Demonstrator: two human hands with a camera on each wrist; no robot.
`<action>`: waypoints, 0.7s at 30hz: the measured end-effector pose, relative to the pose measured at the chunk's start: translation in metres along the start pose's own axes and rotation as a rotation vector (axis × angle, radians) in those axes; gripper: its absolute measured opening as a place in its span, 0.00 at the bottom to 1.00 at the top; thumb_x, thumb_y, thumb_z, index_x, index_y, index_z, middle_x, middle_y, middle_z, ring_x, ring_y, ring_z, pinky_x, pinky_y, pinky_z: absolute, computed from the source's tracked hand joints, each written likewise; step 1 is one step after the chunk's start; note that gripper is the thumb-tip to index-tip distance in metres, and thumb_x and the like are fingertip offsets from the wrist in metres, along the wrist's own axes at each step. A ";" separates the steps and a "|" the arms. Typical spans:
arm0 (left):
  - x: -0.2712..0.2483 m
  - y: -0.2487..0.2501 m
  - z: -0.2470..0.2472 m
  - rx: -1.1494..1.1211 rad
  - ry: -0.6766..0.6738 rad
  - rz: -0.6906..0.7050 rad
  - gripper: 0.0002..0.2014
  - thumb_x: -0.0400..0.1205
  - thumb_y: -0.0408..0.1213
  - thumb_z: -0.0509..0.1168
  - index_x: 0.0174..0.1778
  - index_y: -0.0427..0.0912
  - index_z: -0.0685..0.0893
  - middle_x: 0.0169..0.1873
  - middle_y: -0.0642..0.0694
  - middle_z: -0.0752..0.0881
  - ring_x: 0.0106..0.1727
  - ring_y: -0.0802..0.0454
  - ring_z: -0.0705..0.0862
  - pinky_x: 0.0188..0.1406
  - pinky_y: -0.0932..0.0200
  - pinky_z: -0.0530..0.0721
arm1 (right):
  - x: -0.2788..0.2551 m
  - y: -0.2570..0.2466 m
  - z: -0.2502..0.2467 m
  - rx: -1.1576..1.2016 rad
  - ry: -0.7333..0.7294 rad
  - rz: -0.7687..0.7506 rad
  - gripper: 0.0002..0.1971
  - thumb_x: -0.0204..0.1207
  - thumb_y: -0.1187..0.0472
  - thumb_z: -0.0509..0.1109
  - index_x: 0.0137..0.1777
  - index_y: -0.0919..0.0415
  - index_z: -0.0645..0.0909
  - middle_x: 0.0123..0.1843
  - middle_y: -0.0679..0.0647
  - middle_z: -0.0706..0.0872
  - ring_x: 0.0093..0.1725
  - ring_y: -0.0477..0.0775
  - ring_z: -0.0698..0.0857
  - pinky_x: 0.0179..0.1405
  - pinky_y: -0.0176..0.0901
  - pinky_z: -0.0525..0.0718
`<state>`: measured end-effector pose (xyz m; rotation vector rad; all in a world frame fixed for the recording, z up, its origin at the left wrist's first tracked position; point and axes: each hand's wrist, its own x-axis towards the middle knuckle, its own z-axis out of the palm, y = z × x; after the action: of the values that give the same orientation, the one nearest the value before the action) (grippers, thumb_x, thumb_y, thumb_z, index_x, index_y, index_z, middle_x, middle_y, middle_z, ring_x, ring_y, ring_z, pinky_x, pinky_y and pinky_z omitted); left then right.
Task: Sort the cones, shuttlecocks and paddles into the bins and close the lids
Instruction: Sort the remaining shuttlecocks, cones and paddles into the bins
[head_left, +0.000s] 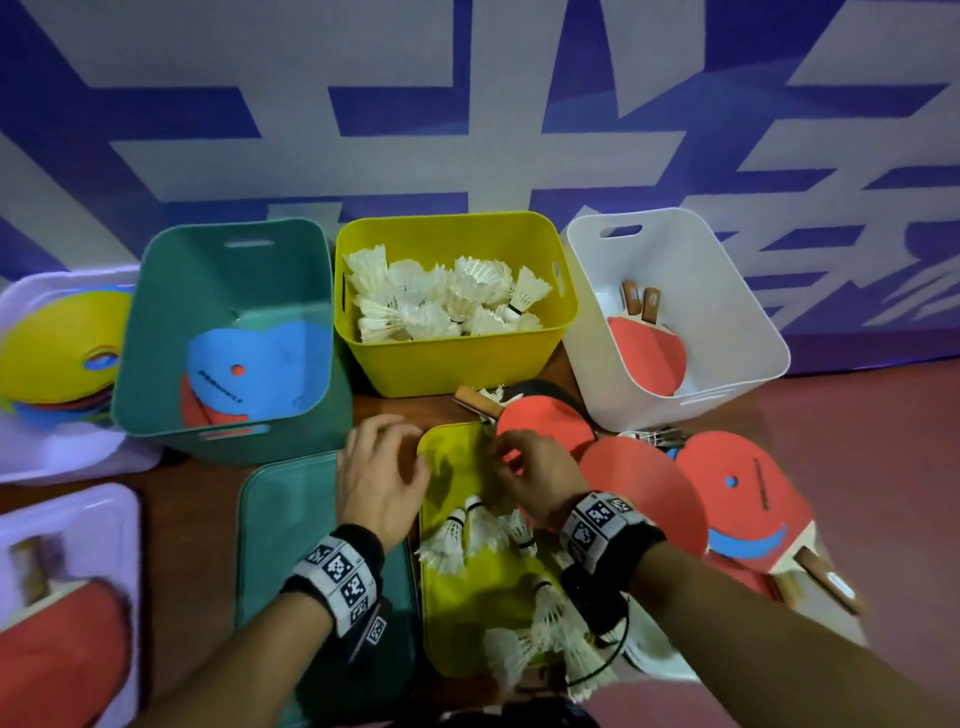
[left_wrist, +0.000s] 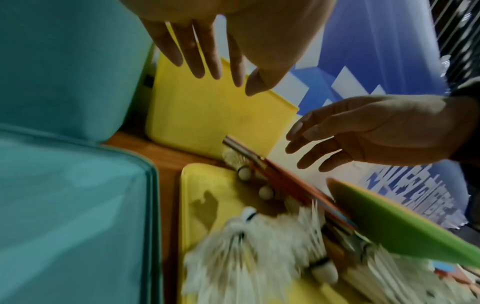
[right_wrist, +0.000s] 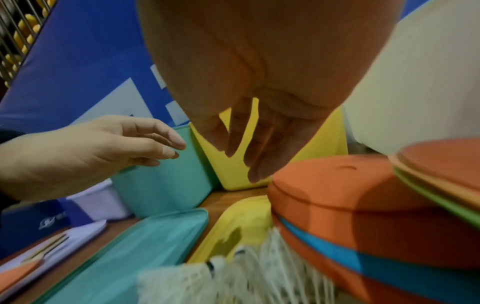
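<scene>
Sports hall or gym store: blue-and-white padded wall (head_left: 467, 104), red floor (head_left: 883, 415), bins of shuttlecocks (head_left: 441, 301), paddles (head_left: 647, 353).

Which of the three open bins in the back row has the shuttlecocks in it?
The yellow bin in the middle. The green bin to its left holds flat cones, and the white bin to its right holds paddles.

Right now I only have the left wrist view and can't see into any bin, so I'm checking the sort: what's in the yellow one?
Observer: The yellow bin holds a pile of shuttlecocks.
Operator: And the teal one?
Observer: The teal bin holds flat cones, blue on top.
Operator: Any paddles binned yet?
Observer: Two red paddles lie in the white bin.
</scene>
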<state>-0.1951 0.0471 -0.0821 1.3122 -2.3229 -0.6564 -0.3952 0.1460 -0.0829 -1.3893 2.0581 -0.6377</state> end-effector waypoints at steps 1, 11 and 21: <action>-0.011 -0.005 0.007 0.003 -0.053 -0.024 0.14 0.76 0.47 0.67 0.57 0.51 0.83 0.60 0.51 0.78 0.64 0.47 0.77 0.63 0.43 0.75 | -0.005 0.003 0.006 -0.059 -0.063 0.008 0.12 0.76 0.55 0.68 0.57 0.52 0.85 0.53 0.53 0.88 0.49 0.56 0.88 0.46 0.47 0.84; -0.080 -0.023 0.057 0.150 -0.397 -0.241 0.25 0.80 0.64 0.63 0.68 0.55 0.76 0.63 0.53 0.83 0.65 0.49 0.79 0.65 0.49 0.74 | -0.027 0.005 0.045 -0.541 -0.402 -0.067 0.24 0.77 0.57 0.67 0.74 0.50 0.75 0.67 0.56 0.82 0.65 0.63 0.82 0.53 0.53 0.83; -0.088 -0.021 0.060 0.048 -0.376 -0.350 0.20 0.79 0.57 0.66 0.64 0.55 0.79 0.53 0.55 0.90 0.52 0.50 0.87 0.56 0.55 0.83 | -0.019 0.003 0.056 -0.567 -0.281 -0.059 0.13 0.83 0.55 0.60 0.64 0.49 0.80 0.54 0.56 0.87 0.51 0.64 0.88 0.36 0.47 0.78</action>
<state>-0.1707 0.1265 -0.1524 1.7697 -2.4213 -1.0412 -0.3533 0.1608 -0.1222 -1.7325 2.0490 0.1416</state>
